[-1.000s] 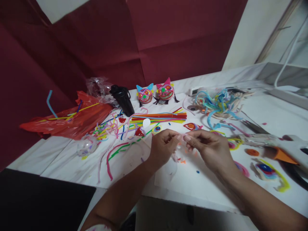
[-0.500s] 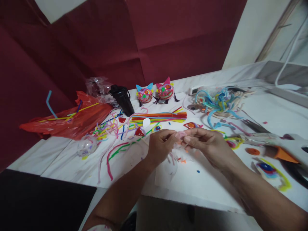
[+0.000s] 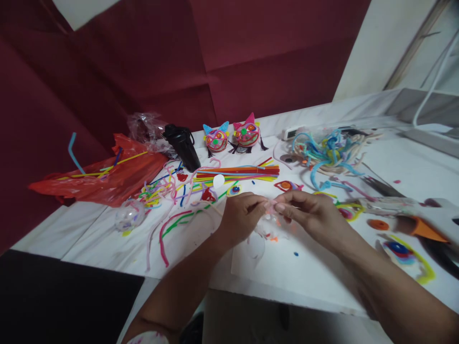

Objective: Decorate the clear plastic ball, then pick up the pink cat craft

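Both arms are bare pretty much the whole way, no watch, no bracelets, no rings that I can make out. The left hand (image 3: 241, 219) and right hand (image 3: 312, 217) are gloveless too, fingernails short and plain as far as the blur lets me see. The only bit of clothing showing is a scrap of light fabric (image 3: 144, 338) with small pinkish marks down near the left elbow, right at the bottom edge of the view, maybe a short sleeve hem. The right forearm (image 3: 390, 296) runs off the lower right corner uncovered.
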A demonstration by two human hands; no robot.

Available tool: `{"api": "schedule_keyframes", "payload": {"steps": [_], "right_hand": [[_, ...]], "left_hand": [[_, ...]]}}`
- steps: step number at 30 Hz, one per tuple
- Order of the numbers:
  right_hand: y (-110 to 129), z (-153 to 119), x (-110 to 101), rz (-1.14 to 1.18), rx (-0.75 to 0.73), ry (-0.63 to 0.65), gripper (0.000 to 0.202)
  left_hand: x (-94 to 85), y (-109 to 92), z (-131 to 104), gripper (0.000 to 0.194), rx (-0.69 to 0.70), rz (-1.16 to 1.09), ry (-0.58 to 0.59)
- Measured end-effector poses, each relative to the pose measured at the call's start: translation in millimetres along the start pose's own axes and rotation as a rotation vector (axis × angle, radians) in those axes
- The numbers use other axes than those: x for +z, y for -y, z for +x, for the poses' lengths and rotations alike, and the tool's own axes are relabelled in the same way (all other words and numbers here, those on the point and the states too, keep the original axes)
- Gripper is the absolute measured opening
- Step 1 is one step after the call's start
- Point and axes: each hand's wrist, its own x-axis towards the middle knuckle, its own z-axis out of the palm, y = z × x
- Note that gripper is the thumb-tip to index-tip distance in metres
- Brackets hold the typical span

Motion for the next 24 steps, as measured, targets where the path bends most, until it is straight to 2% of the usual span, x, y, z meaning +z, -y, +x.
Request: {"api": "schedule_keyframes", "payload": {"steps": [3, 5, 8, 13, 18, 24], "right_hand": [[0.0, -0.4, -2.1, -0.200, -0.119, -0.053, 0.038], [-1.0, -0.8, -2.9, -0.230, -0.125, -0.065, 0.039], [-2.4, -1.1, -2.8, -0.169, -0.077, -0.104, 0.041], [-2.4, -0.5, 0.6, -0.104, -0.022, -0.152, 0.043], [2.8, -0.5, 5.3, -0.025, 0.016, -0.239, 0.041], [5.2, -1.3, 13.4, 0.107, 0.064, -0.307, 0.042]], "left_hand": [[-1.3, -1.1, 0.0, 0.020, 0.098, 0.082, 0.019], [-1.1, -1.6, -0.3, 0.022, 0.084, 0.054, 0.025], [0.2, -2.6, -0.9, 0.026, -0.029, -0.072, 0.021], [2.8, -2.5, -0.1, 0.019, -0.215, -0.261, -0.015], [5.1, 3.7, 0.8, 0.015, -0.123, -0.194, -0.088], [11.3, 3.3, -2.6, 0.022, -0.046, -0.168, -0.152]]}}
